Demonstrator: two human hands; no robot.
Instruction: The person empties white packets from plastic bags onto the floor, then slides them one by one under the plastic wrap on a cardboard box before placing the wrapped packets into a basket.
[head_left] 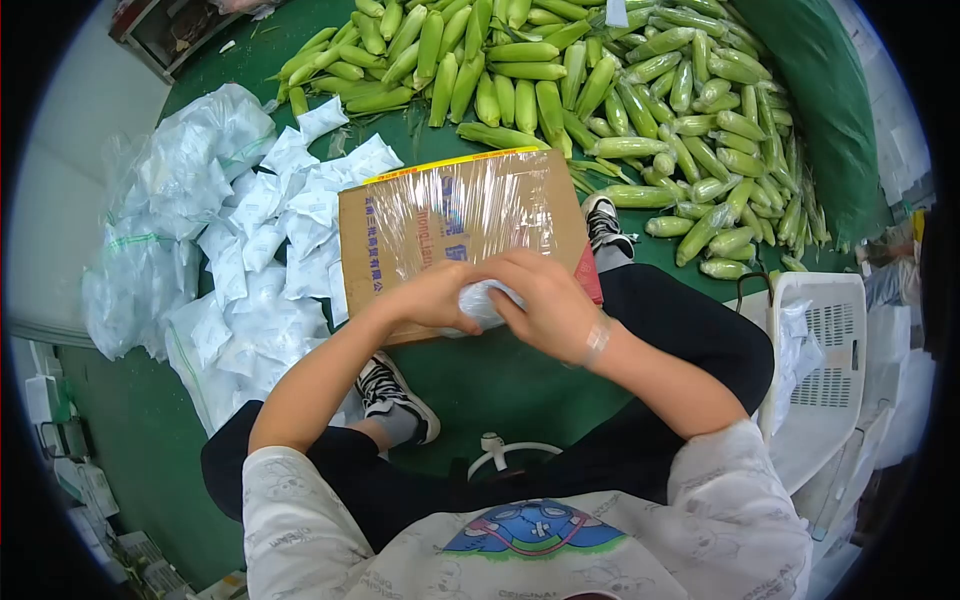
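A brown cardboard box (400, 230) with printed lettering and a yellow edge stands between my feet. Clear, shiny plastic film (500, 195) is stretched across its face. My left hand (437, 296) curls round one side of a whitish roll of plastic film (488, 303), close against the box's near edge. From the other side my right hand (548, 303) grips the same roll, its fingers meeting those of the left over the top. Both palms and the far part of the roll are hidden.
Green corn ears (520, 85) lie heaped beyond the box, with plastic-wrapped corn (710, 150) to the right. White ice-pack-like pouches (265, 250) and clear plastic bags (190, 190) cover the floor at left. A white plastic basket (820, 345) stands by my right knee.
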